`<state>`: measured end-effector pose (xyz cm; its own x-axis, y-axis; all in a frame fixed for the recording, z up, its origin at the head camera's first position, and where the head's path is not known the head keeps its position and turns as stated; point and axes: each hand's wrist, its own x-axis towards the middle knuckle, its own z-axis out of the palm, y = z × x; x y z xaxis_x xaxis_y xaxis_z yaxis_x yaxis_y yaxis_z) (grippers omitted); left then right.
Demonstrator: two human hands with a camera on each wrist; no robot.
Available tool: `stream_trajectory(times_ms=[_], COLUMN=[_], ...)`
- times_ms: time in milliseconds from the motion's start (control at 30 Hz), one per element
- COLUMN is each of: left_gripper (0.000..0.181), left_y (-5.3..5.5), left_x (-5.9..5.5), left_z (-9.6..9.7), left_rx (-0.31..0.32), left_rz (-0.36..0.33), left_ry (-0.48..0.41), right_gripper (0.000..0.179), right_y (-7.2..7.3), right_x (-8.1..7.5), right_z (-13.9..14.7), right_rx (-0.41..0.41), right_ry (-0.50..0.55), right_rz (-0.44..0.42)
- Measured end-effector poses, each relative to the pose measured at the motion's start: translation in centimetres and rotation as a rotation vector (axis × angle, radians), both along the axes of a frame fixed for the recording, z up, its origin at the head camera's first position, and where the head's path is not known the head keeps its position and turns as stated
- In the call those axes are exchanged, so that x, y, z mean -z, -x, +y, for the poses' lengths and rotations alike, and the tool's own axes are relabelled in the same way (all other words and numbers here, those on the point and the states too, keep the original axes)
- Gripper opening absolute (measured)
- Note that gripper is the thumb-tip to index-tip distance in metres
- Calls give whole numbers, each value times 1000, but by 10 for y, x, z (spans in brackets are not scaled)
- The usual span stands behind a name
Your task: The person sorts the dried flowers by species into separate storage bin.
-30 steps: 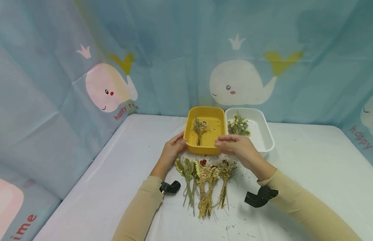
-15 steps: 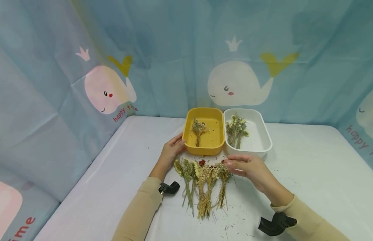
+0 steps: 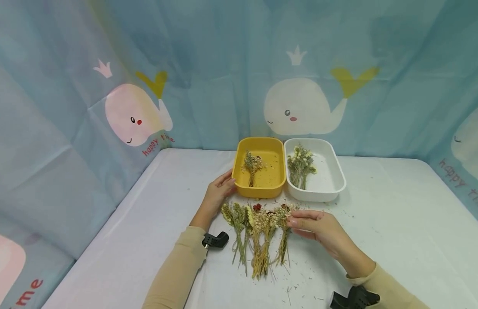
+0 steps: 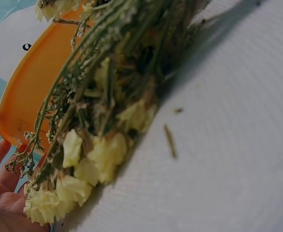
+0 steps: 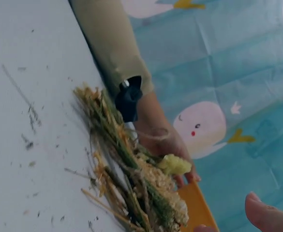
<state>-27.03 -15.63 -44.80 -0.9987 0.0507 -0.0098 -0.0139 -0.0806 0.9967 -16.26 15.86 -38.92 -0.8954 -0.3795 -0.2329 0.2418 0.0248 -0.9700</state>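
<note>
Yellow, the tray point(image 3: 261, 192) is touching our left grip point(image 3: 215, 195), fingers straight; our right grip point(image 3: 320, 227), fingers apart, is hovering beside dried flowers point(image 3: 257, 229) at the tray's six o'clock. We're reading red "happy time" lettering point(image 3: 149, 148) at nine o'clock.

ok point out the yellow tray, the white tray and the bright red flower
Yellow tray point(image 3: 272, 171), head view: inner floor
White tray point(image 3: 325, 172), head view: inner floor
Bright red flower point(image 3: 257, 207), head view: bloom's middle

- "happy time" in red letters point(image 3: 157, 144) under the left whale point(image 3: 127, 112) on the fabric backdrop point(image 3: 216, 47)
- "happy tim" point(image 3: 452, 174), cut off, far right
- "me" point(image 3: 29, 292), lower left
</note>
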Motion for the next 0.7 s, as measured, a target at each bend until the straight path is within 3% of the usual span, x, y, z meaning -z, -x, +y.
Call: stream_trajectory(times_ms=[200,500,700], left_gripper=[51,51,51], left_y=[-3,-1,-1], left_x=[0,1,-3], left_z=[-2,0,0], left_rx=[-9,-4,-3], left_rz=[-13,-17,-16], left_ry=[-3,-6,4], right_gripper=[46,34,38], right_y=[4,6,7], right_x=[11,24,27], right_z=[-1,4,5], right_rx=[-10,-85,-121], right_ry=[-37,3,-8], right_rz=[-18,-151,-208])
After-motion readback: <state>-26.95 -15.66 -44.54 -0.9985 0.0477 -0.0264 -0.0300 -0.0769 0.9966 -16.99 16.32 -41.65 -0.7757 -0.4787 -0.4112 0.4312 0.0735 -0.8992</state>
